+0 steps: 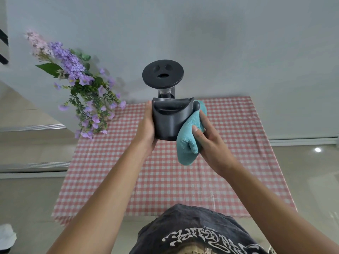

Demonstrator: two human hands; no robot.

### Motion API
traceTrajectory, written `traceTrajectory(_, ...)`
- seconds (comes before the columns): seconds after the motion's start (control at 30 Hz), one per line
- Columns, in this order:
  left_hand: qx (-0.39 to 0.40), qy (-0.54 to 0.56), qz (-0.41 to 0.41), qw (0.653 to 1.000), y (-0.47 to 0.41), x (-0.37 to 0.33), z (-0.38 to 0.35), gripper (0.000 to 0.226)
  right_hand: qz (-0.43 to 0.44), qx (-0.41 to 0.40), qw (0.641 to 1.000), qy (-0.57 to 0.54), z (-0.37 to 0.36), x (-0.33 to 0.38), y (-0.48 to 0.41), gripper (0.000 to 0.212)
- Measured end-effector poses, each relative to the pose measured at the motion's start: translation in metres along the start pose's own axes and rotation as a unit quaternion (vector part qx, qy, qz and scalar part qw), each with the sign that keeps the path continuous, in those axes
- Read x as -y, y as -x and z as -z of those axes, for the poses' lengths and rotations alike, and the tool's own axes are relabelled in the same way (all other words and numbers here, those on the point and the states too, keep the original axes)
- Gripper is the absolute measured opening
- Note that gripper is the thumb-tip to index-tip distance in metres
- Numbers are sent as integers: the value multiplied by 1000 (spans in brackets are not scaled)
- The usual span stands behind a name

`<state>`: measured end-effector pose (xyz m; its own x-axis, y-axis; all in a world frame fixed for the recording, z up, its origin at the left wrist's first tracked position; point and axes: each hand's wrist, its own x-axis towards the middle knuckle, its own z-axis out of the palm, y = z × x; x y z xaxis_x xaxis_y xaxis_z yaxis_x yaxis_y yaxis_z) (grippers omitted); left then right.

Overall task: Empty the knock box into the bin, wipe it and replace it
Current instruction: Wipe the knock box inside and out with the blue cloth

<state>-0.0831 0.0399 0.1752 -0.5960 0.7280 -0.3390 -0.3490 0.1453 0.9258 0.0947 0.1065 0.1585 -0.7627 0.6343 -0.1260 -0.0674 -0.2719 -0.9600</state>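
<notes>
The left hand (146, 123) grips the knock box (170, 120) by its wall; the right hand (205, 136) presses the cloth (189, 136) to it. The box looks rigid, light and smooth, best clasped around its sides.

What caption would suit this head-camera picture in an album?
Left hand steadies a dark knock box while the right hand wipes its side with a teal cloth.

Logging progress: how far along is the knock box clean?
Emptying looks done: the knock box shows no grounds inside. Wiping is in hand: the left hand holds it above the checked table while the right hand presses a teal cloth to its side. Still left: setting it back down. No bin is in view.
</notes>
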Motion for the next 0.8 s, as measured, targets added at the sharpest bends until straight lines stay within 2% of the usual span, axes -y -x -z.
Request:
traceTrajectory(0.07, -74, -68, -16, 995, 0, 4, -7, 77, 12, -11, 1000, 20, -3, -1, 2, 64)
traceTrajectory(0.1, -95, -120, -53, 987, 5, 3, -12, 75, 16, -17, 999, 32, -5, -2, 3, 65)
traceTrajectory(0.17, -95, -179, -136, 970, 17, 4, -21, 51, 23, -21, 998, 58, -7, -4, 5, 67)
traceTrajectory(0.2, -76, -186, -154, 967, 20, 6, -23, 45, 27, -21, 997, 64, -6, -5, 7, 66)
traceTrajectory(0.3, -9, -185, -154, 971, 21, 10, -16, 65, 26, -33, 998, 42, -2, -7, 8, 56)
traceTrajectory(0.37, 22, -194, -159, 968, 20, 8, -9, 67, 16, -43, 999, 14, 4, -8, 7, 47)
traceTrajectory(0.5, 145, -255, -172, 940, 24, 8, 6, 94, 27, -47, 998, -31, 22, -3, 7, 37)
traceTrajectory(0.57, 181, -303, -157, 922, 28, 9, 13, 109, 44, -33, 998, 14, 33, 8, 8, 41)
traceTrajectory(0.63, 195, -347, -149, 905, 35, 8, 14, 112, 49, 16, 992, 111, 43, 21, 5, 36)
traceTrajectory(0.67, 200, -365, -150, 897, 38, 7, 14, 112, 50, 44, 979, 195, 48, 27, 2, 34)
traceTrajectory(0.73, 206, -390, -154, 884, 44, 7, 12, 113, 44, 93, 924, 367, 54, 36, -6, 31)
traceTrajectory(0.8, 204, -403, -160, 878, 46, 7, 9, 116, 21, 117, 875, 469, 55, 44, -14, 31)
